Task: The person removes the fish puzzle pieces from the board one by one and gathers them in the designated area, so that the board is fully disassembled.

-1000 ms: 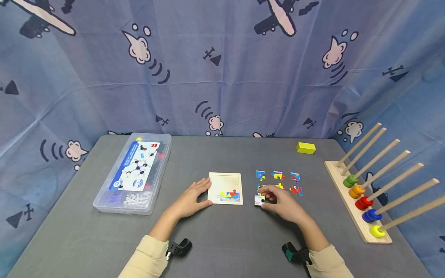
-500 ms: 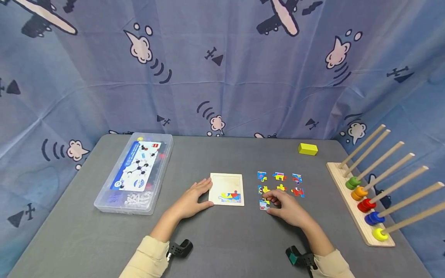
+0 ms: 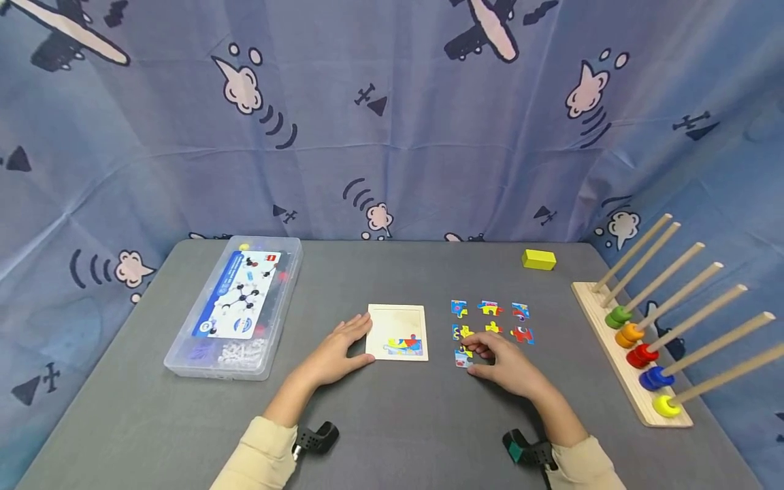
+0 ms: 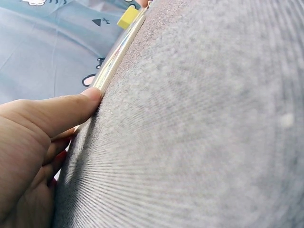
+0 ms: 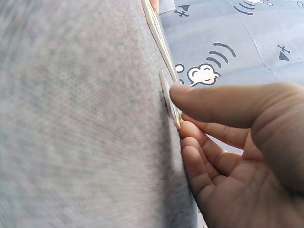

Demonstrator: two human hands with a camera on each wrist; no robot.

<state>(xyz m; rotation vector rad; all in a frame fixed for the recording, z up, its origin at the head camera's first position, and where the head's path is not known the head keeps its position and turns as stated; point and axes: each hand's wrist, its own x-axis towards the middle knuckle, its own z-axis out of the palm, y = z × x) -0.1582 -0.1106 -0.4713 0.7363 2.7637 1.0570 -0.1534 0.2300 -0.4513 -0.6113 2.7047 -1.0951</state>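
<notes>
In the head view my right hand (image 3: pixel 505 364) pinches a jigsaw piece (image 3: pixel 463 359) between thumb and fingers, at the near left of the loose pieces. The right wrist view shows this jigsaw piece (image 5: pixel 167 97) edge-on, close to the cloth, with my thumb against it. My left hand (image 3: pixel 333 354), fingers extended, touches the left edge of a square wooden puzzle tray (image 3: pixel 392 320). A few joined pieces (image 3: pixel 404 346) lie in its lower right corner. The left wrist view has my thumb tip at the edge of the tray (image 4: pixel 118 57).
Several loose jigsaw pieces (image 3: pixel 490 308) lie in rows right of the tray. A clear plastic case (image 3: pixel 235 306) stands at the left. A yellow block (image 3: pixel 539 260) sits at the back right, and a wooden peg rack with coloured rings (image 3: pixel 633 354) along the right edge.
My right hand has shifted slightly right and nearer to me with the jigsaw piece, which now lies just below the left column of pieces. My left hand has stayed on the tray.
</notes>
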